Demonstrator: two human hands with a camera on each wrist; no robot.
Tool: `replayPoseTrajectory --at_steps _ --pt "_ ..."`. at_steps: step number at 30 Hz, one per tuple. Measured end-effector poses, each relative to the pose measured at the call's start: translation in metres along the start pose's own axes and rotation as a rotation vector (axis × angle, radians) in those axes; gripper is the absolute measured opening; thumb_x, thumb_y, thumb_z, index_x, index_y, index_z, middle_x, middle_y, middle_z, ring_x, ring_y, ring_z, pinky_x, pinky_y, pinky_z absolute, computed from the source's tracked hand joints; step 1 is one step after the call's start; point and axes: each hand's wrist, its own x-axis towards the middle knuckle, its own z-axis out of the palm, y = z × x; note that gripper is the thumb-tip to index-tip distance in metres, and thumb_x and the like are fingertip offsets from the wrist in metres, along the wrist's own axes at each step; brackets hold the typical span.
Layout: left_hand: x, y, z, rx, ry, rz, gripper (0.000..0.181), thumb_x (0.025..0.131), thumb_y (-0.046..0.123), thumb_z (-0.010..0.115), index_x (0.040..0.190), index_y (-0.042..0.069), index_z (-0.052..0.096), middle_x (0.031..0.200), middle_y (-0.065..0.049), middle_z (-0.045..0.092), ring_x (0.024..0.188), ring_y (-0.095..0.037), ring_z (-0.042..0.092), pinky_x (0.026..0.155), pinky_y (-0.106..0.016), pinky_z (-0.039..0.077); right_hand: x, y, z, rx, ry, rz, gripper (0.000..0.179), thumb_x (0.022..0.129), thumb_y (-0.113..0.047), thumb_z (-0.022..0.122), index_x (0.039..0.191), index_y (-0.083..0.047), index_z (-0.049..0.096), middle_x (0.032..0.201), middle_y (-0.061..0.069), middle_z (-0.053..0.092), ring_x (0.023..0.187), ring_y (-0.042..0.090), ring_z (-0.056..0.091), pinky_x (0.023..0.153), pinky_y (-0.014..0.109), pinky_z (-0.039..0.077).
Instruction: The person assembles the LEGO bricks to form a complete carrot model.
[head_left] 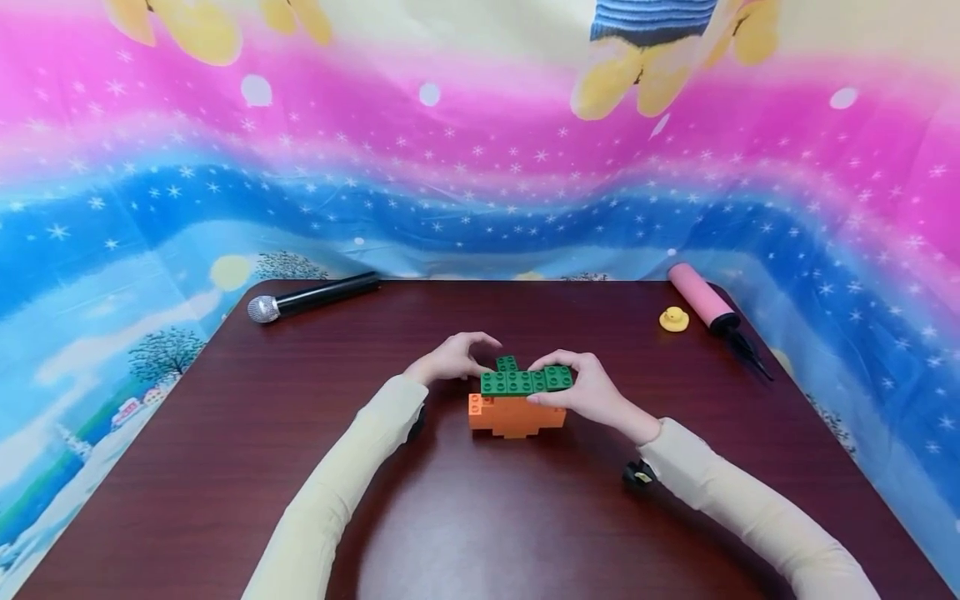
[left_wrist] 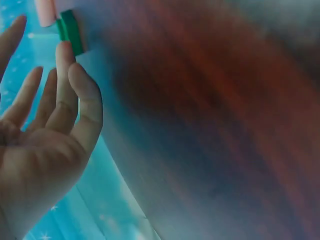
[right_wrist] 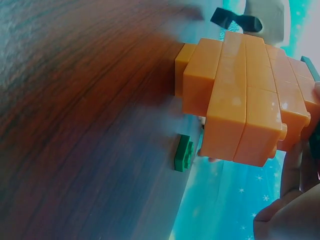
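Observation:
A block build of orange toy bricks [head_left: 517, 417] stands on the table, with a row of green bricks [head_left: 510, 382] across its top. My right hand [head_left: 592, 390] pinches the right-end green brick [head_left: 558, 377], thumb in front and fingers behind. In the right wrist view the stepped orange bricks [right_wrist: 240, 100] fill the middle, and part of the right hand [right_wrist: 292, 215] shows at lower right. Behind the build lies a loose green brick [head_left: 507, 363], also a small green brick [right_wrist: 183, 152] in the right wrist view. My left hand [head_left: 453, 357] hovers beside it, fingers loosely bent, holding nothing.
A black microphone [head_left: 315, 297] with a silver head lies at the back left of the table [head_left: 225, 500]. Toward the back right are a yellow rubber duck [head_left: 674, 319] and a pink cylinder [head_left: 702, 296] with a black end. A patterned cloth [head_left: 480, 167] hangs behind.

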Motion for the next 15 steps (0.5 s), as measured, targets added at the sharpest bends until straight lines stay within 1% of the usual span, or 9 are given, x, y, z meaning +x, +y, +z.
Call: replayPoseTrajectory --at_steps 3,5,8,11,13,15 --pt "0.005 0.000 -0.001 0.001 -0.053 -0.010 0.048 0.085 0.007 0.071 0.130 0.009 0.056 0.136 -0.012 0.052 0.048 -0.013 0.042 0.053 -0.025 0.045 -0.001 0.000 0.000 -0.003 0.001 -0.014 0.030 0.077 -0.004 0.078 0.106 -0.001 0.068 0.080 0.011 0.067 0.058 0.008 0.053 0.059 0.026 0.051" --pt "0.008 0.002 -0.002 0.009 -0.069 -0.016 0.048 0.084 0.006 0.072 0.130 0.010 0.056 0.136 -0.012 0.051 0.048 -0.013 0.041 0.052 -0.025 0.044 -0.002 0.001 -0.001 -0.018 0.005 -0.025 0.030 0.077 -0.004 0.078 0.105 -0.002 0.068 0.084 0.011 0.067 0.058 0.008 0.053 0.059 0.026 0.051" --pt "0.013 0.000 -0.001 0.020 -0.076 -0.013 0.049 0.082 0.009 0.074 0.128 0.011 0.058 0.136 -0.010 0.052 0.049 -0.012 0.040 0.051 -0.025 0.044 -0.004 0.001 -0.002 -0.043 0.014 -0.043 0.029 0.077 -0.004 0.078 0.104 -0.003 0.068 0.088 0.012 0.067 0.059 0.008 0.054 0.060 0.026 0.051" --pt "0.017 -0.003 0.000 0.027 -0.077 -0.001 0.048 0.081 0.010 0.076 0.126 0.012 0.059 0.133 -0.008 0.055 0.051 -0.013 0.040 0.050 -0.025 0.042 -0.004 0.012 -0.002 -0.047 0.019 -0.051 0.030 0.076 -0.003 0.078 0.105 -0.003 0.069 0.090 0.012 0.066 0.060 0.008 0.055 0.060 0.026 0.050" --pt "0.020 -0.004 0.001 0.026 -0.078 0.011 0.048 0.080 0.010 0.076 0.125 0.012 0.059 0.131 -0.008 0.057 0.056 -0.014 0.042 0.050 -0.025 0.042 -0.004 0.020 -0.001 -0.036 0.020 -0.058 0.031 0.076 -0.002 0.078 0.105 -0.004 0.068 0.091 0.013 0.066 0.060 0.009 0.056 0.060 0.027 0.051" --pt "0.022 -0.004 0.002 0.030 -0.072 0.020 0.048 0.079 0.011 0.078 0.124 0.011 0.060 0.129 -0.008 0.059 0.065 -0.014 0.047 0.051 -0.025 0.042 -0.002 0.031 -0.001 -0.020 0.018 -0.062 0.032 0.076 -0.002 0.078 0.106 -0.005 0.069 0.092 0.012 0.066 0.060 0.010 0.057 0.060 0.027 0.051"
